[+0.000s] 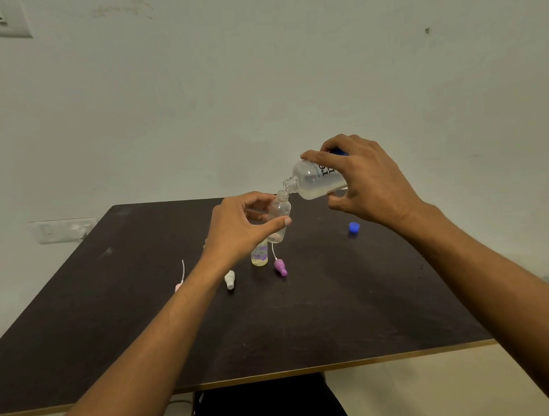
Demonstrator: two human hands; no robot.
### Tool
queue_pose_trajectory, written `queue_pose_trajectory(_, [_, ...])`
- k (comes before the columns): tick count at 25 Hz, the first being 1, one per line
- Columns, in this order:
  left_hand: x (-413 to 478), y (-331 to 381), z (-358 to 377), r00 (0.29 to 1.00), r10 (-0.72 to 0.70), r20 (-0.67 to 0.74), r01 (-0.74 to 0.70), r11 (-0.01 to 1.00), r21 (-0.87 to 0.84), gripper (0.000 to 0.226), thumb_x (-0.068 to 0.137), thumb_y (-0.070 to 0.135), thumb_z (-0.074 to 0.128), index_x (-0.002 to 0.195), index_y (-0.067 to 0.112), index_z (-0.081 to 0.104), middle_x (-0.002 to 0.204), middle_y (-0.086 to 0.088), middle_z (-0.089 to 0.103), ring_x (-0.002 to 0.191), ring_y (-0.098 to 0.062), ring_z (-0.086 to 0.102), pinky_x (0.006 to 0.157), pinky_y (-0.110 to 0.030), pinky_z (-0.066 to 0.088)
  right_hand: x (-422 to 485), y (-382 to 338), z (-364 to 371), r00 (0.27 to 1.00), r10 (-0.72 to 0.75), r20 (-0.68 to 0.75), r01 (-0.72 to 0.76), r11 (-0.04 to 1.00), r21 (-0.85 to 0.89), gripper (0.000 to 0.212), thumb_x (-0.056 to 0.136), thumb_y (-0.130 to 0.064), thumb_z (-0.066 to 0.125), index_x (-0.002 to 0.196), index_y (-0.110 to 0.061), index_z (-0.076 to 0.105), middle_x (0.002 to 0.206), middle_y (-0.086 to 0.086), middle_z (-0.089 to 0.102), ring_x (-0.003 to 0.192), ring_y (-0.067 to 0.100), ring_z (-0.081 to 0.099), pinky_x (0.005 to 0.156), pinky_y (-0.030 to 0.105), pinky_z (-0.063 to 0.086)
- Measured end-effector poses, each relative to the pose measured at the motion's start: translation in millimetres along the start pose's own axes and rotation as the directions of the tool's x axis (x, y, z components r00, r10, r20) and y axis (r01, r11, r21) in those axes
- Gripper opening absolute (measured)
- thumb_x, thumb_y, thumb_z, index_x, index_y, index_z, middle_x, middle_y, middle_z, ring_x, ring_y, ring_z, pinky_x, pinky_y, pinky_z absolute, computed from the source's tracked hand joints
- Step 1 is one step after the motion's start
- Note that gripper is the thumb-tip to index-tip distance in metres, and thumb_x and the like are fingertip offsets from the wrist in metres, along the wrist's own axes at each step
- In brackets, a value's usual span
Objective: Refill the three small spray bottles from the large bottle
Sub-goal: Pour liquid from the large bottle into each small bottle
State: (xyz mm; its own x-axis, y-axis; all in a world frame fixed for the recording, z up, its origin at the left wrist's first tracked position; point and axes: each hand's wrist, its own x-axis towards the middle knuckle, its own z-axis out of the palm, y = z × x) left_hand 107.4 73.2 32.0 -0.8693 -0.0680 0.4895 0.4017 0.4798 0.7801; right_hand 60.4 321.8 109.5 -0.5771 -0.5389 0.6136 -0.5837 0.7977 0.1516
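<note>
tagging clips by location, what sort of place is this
Most likely a plain room in a home or office: a bare pale wall, a switch plate and socket strip on it, and a dark table with a light edge.

A plain indoor room, home or office unclear: a bare pale wall (256, 78) carrying a switch plate (7, 18) and socket panel (63, 230) behind a dark counter (308, 320).
</note>
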Motion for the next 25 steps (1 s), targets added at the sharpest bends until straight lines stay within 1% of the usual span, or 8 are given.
queue_pose_trajectory(4, [-0.4, -0.6, 0.3, 1.000, 0.006, -0.002, -0.006, 1.000, -0.003, 0.039, 0.073, 0.046, 0.094, 0.107, 0.043, 0.076, 0.095, 0.034, 0.074, 0.085, 0.009, 0.073, 0.074, -0.007, 0.055, 1.0, -0.7, -0.9, 1.000, -0.008, -0.003, 0.008, 1.000, -0.012, 0.079, 0.076, -0.022, 0.083, 0.149, -0.034, 0.055, 0.134, -0.001, 0.056, 0.122, 0.025, 0.055, 0.109, 0.041, 0.042])
queue_pose_trajectory(10, [-0.2, -1.0, 1.4, 1.000, 0.005, -0.005, -0.005, 1.000, -0.010, 0.041, 0.073, 0.045, 0.094, 0.109, 0.039, 0.077, 0.093, 0.027, 0.076, 0.084, 0.007, 0.074, 0.074, -0.009, 0.056, 1.6, 0.5, 0.0, 1.000, -0.012, -0.002, 0.012, 1.000, -0.019, 0.080, 0.075, -0.022, 0.083, 0.149, -0.035, 0.055, 0.134, -0.001, 0.056, 0.122, 0.025, 0.055, 0.109, 0.040, 0.042])
queue_pose_trajectory(16, [-0.8, 0.5, -0.1, 1.000, 0.002, -0.008, -0.002, 1.000, -0.009, 0.038, 0.073, 0.044, 0.094, 0.105, 0.043, 0.075, 0.095, 0.024, 0.077, 0.085, 0.007, 0.074, 0.075, -0.011, 0.057, 3.4, -0.7, -0.7, 1.000, -0.020, 0.001, 0.020, 0.999, -0.026, 0.081, 0.075, -0.023, 0.084, 0.149, -0.035, 0.055, 0.134, -0.001, 0.056, 0.124, 0.026, 0.055, 0.111, 0.041, 0.041])
queue_pose_trajectory(25, [-1.3, 0.3, -0.1, 1.000, 0.006, -0.009, -0.006, 1.000, -0.006, 0.038, 0.073, 0.045, 0.094, 0.104, 0.045, 0.073, 0.095, 0.026, 0.076, 0.085, 0.008, 0.073, 0.074, -0.007, 0.055, 3.7, -1.1, 0.0, 1.000, -0.027, -0.001, 0.027, 0.999, -0.021, 0.081, 0.075, -0.022, 0.085, 0.149, -0.033, 0.056, 0.134, 0.000, 0.057, 0.123, 0.027, 0.055, 0.111, 0.042, 0.041])
